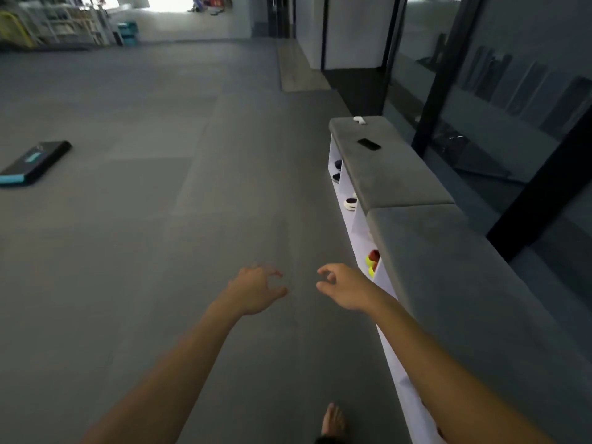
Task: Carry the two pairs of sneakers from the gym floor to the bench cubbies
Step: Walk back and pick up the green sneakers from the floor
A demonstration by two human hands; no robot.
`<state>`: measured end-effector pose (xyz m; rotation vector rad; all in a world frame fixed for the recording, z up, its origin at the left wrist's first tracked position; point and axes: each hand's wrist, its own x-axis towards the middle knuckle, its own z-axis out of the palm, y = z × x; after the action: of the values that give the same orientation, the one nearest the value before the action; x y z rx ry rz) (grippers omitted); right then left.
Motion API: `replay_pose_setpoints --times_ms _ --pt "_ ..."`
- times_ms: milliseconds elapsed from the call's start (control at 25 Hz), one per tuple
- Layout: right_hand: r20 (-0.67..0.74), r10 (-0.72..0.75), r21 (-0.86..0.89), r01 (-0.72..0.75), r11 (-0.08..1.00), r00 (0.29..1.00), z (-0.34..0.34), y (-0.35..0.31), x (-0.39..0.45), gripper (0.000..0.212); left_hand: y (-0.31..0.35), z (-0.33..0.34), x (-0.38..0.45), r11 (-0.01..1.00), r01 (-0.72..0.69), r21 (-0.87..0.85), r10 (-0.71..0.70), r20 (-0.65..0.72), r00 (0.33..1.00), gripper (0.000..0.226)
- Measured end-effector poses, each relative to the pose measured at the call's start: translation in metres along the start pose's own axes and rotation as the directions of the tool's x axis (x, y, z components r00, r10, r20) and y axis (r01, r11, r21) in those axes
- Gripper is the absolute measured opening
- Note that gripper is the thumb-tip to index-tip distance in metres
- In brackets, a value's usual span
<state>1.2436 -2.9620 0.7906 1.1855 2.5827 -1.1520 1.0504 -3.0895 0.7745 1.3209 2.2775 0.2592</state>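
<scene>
Both hands, left hand [256,291] and right hand [344,288], reach over the floor [144,251] empty, fingers loosely curled. Red-and-yellow sneakers [372,259] sit in the bench [448,267] cubby.

Dim, soft-focus view; blown-out glare from far doorway [166,1], edges warped

Bare forearms, no sleeves; bare foot [333,419]; dark trouser hem.
</scene>
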Motion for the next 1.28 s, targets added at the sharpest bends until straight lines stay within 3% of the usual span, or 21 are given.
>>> replay_pose_setpoints --times_ms 160,520,680,1040,1280 --pt "-0.111 -0.088 -0.142 0.072 0.987 0.99 -0.059 -0.003 0.161 0.048 -0.008 -0.051 0.142 0.995 0.046 0.094 -0.035 -0.113 0.993 0.061" --pt "0.025 -0.149 -0.23 0.151 0.961 0.988 -0.179 -0.047 0.485 0.047 -0.077 -0.167 0.433 0.986 0.161 -0.042 -0.165 -0.118 0.979 0.062" --pt "-0.041 -0.116 -0.196 0.105 0.975 0.992 -0.231 -0.065 0.639 0.046 -0.105 -0.237 0.604 0.994 0.109 -0.031 -0.112 -0.105 0.988 0.061" --pt "-0.184 -0.034 -0.195 -0.003 0.981 0.982 -0.353 -0.076 0.933 0.047 -0.087 -0.372 0.949 0.996 -0.045 0.072 0.049 -0.06 0.997 0.059" --pt "-0.211 -0.09 -0.248 0.036 0.968 0.973 -0.459 -0.084 1.153 0.044 -0.081 -0.452 1.162 0.999 -0.006 0.041 0.01 -0.082 0.997 0.06"
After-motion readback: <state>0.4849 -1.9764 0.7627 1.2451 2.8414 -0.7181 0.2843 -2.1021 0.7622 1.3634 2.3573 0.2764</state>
